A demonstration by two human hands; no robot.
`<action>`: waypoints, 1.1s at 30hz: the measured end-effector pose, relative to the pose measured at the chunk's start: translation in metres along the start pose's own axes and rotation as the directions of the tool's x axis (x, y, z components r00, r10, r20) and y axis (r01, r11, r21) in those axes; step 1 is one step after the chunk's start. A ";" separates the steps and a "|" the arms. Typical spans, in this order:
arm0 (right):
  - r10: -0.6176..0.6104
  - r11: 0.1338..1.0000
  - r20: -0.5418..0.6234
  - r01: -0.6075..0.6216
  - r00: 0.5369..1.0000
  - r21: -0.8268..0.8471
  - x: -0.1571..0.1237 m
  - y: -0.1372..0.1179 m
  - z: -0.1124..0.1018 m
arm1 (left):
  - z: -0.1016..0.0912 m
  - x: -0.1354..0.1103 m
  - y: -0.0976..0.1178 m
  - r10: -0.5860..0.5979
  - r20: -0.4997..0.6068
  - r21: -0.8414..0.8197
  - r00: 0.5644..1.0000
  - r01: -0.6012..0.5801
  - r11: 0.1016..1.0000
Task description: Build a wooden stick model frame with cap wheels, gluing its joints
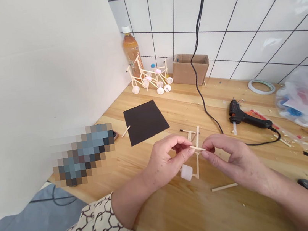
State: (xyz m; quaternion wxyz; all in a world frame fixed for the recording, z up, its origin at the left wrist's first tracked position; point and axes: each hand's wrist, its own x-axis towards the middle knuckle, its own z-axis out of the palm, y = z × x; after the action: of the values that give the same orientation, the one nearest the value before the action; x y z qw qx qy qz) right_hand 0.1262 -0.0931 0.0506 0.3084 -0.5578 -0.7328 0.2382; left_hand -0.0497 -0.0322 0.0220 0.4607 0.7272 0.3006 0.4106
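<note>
The short wooden stick [197, 148] is held in the air between the two hands, above the table [182, 211]. Its long axis goes almost sideways across the view, from left to right, and the right end is a little lower and nearer to the person than the left end. The left hand [166, 158] pinches the left end between thumb and fingers, and the right hand [236, 161] has its thumb and forefinger closed at the right end. So the stick makes a small bridge between the fingertips. Partly hidden below and behind them is a wooden frame [197, 165]; its long bar runs away from the person, leaning slightly to the right, thus crossing the direction of the stick. At the frame's near end, beside the left hand, is a white cap [186, 173]. Another loose stick [224, 187] lies nearer to the person, just beside the right hand, also nearly sideways.
</note>
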 end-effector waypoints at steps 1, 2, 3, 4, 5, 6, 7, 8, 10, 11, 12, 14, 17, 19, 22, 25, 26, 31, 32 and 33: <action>-0.001 1.000 -0.001 0.001 1.000 -0.002 0.000 0.000 0.000 | 0.000 0.000 0.000 -0.004 0.000 -0.010 1.000 0.004 1.000; -0.002 1.000 -0.003 0.002 1.000 -0.005 0.000 0.000 0.000 | 0.000 -0.001 -0.001 -0.009 0.001 -0.022 1.000 0.009 1.000; -0.005 1.000 -0.006 0.005 1.000 -0.009 -0.001 0.000 0.000 | 0.000 -0.001 -0.002 -0.014 0.000 -0.035 1.000 0.014 0.999; -0.007 1.000 -0.009 0.007 1.000 -0.013 -0.001 0.000 0.000 | 0.001 -0.001 -0.002 -0.018 -0.001 -0.046 1.000 0.018 0.999; -0.007 1.000 -0.012 0.007 1.000 -0.016 -0.001 0.000 0.000 | 0.001 -0.001 -0.003 -0.020 -0.001 -0.055 1.000 0.020 0.998; -0.007 1.000 -0.015 0.007 1.000 -0.019 -0.001 0.000 0.000 | 0.001 -0.002 -0.003 -0.021 -0.002 -0.061 1.000 0.021 0.998; -0.005 1.000 -0.018 0.005 1.000 -0.022 -0.001 0.000 0.000 | 0.001 -0.002 -0.003 -0.021 -0.002 -0.065 1.000 0.021 0.998; -0.002 1.000 -0.021 0.002 1.000 -0.024 -0.001 0.001 0.000 | 0.001 -0.002 -0.003 -0.020 0.000 -0.067 1.000 0.020 0.998; 0.002 1.000 -0.025 -0.003 1.000 -0.025 -0.001 0.001 0.000 | 0.001 -0.002 -0.002 -0.014 0.000 -0.068 1.000 0.014 0.998; 0.004 1.000 -0.025 -0.004 1.000 -0.024 -0.001 0.002 0.000 | 0.001 -0.002 -0.002 -0.011 0.001 -0.066 1.000 0.011 0.998; 0.004 1.000 -0.024 -0.005 1.000 -0.023 -0.002 0.002 0.000 | 0.001 -0.002 -0.002 -0.008 0.000 -0.062 1.000 0.008 0.998; 0.004 1.000 -0.021 -0.004 1.000 -0.020 -0.002 0.003 -0.001 | 0.000 -0.002 -0.001 -0.003 -0.002 -0.053 1.000 0.003 0.999; 0.009 1.000 -0.008 -0.009 1.000 -0.024 -0.002 0.003 -0.001 | 0.000 -0.002 0.000 -0.001 -0.004 -0.043 1.000 0.001 0.999; 0.013 1.000 -0.005 -0.013 1.000 -0.028 -0.001 0.003 -0.001 | 0.000 -0.002 -0.001 0.001 -0.005 -0.034 1.000 -0.001 0.999; 0.005 0.999 -0.017 -0.006 1.000 -0.037 -0.001 0.003 0.000 | 0.000 -0.001 -0.001 0.024 -0.017 -0.019 1.000 -0.024 1.000; -0.010 0.999 -0.026 0.009 1.000 -0.035 -0.001 0.003 0.000 | 0.000 0.000 -0.002 0.040 -0.025 -0.002 0.999 -0.040 0.999; -0.012 0.999 -0.026 0.012 1.000 -0.032 -0.001 0.003 0.000 | 0.000 0.000 -0.002 0.039 -0.024 0.003 0.999 -0.039 0.999; -0.015 1.000 -0.022 0.015 1.000 -0.015 -0.001 0.003 0.000 | 0.000 0.000 -0.001 0.044 -0.020 0.004 0.999 -0.044 0.999; -0.016 1.000 -0.022 0.015 1.000 -0.009 -0.001 0.002 -0.001 | 0.000 -0.001 -0.001 0.044 -0.019 0.004 0.999 -0.044 0.999; -0.015 1.000 -0.022 0.015 1.000 -0.004 -0.001 0.002 -0.001 | -0.001 -0.001 -0.001 0.044 -0.017 0.004 0.999 -0.044 0.999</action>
State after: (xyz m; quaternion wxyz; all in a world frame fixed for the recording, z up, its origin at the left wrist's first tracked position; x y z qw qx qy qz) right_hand 0.1283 -0.0937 0.0491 0.3170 -0.5553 -0.7342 0.2283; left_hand -0.0506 -0.0322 0.0213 0.4478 0.7307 0.2893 0.4264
